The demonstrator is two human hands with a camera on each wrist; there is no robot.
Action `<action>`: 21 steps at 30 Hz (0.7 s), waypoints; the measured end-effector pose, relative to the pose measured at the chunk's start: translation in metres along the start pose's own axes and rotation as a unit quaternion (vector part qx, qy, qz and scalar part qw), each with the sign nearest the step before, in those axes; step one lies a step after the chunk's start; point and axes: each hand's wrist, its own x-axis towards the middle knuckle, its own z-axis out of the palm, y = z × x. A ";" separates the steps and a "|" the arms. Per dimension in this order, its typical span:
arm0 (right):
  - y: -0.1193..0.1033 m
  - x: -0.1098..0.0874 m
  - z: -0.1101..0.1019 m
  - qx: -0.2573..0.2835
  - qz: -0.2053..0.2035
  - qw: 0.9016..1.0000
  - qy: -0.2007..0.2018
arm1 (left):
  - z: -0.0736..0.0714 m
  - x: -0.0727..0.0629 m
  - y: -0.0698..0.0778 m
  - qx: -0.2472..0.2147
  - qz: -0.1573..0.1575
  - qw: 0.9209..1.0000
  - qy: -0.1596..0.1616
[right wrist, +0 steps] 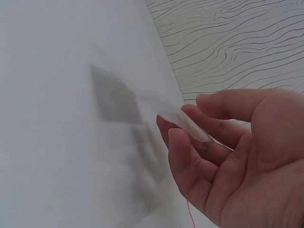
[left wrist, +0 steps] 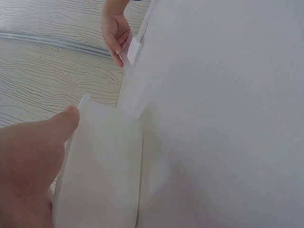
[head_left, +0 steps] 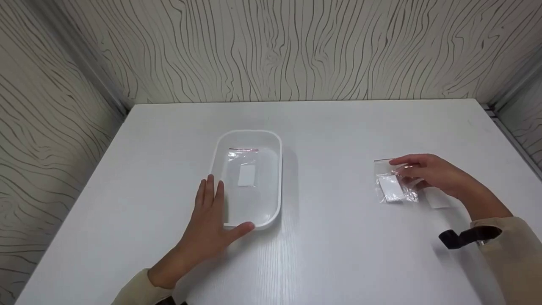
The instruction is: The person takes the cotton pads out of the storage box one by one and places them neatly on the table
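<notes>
A white plastic tray (head_left: 280, 186) stands left of centre on the table. Inside it lies a small clear zip bag (head_left: 247, 174) with a white rectangular piece in it and a red line along its top. My left hand (head_left: 207, 228) rests against the tray's left side with straight fingers, its thumb at the near rim. In the left wrist view, the thumb touches the tray's edge. Over on the right, my right hand (head_left: 436, 173) holds another clear zip bag (head_left: 391, 188) by its right side, with a white piece inside. Curled fingers surround that bag in the right wrist view.
A faint white rectangle (head_left: 438, 199) lies on the table under the right wrist; its kind cannot be made out. The white table (head_left: 338, 254) meets a wood-grain patterned wall (head_left: 296, 51) at the back, with more panels on both sides.
</notes>
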 end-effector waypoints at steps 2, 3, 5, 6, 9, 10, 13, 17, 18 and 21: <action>0.001 0.000 0.000 -0.005 0.002 1.000 -0.001 | 0.000 0.000 0.000 0.000 0.002 1.000 0.002; 0.001 0.000 0.001 -0.007 0.002 1.000 -0.001 | 0.000 0.000 0.000 0.000 0.002 1.000 0.002; 0.002 0.000 0.001 -0.003 0.004 1.000 -0.002 | 0.000 0.000 0.001 -0.003 0.001 1.000 0.001; 0.003 0.000 0.001 -0.001 0.004 1.000 -0.002 | 0.000 0.000 0.001 -0.004 0.000 1.000 0.001; 0.004 -0.001 0.001 0.002 0.001 1.000 -0.003 | 0.000 0.000 0.001 -0.006 0.000 1.000 0.002; 0.004 -0.001 0.002 -0.004 -0.001 1.000 0.000 | 0.000 -0.001 0.001 -0.005 0.001 1.000 0.004; 0.004 0.000 0.003 -0.026 -0.008 1.000 0.008 | 0.000 -0.001 0.001 0.000 0.005 1.000 0.010; 0.002 0.001 0.006 -0.061 -0.011 0.998 0.017 | 0.001 -0.001 0.000 0.003 0.009 1.000 0.013; 0.002 0.002 0.007 -0.067 -0.012 0.998 0.018 | 0.001 -0.001 0.000 0.003 0.008 1.000 0.012; 0.001 0.003 0.009 -0.087 -0.018 0.996 0.021 | 0.001 -0.001 0.000 0.000 0.005 1.000 0.009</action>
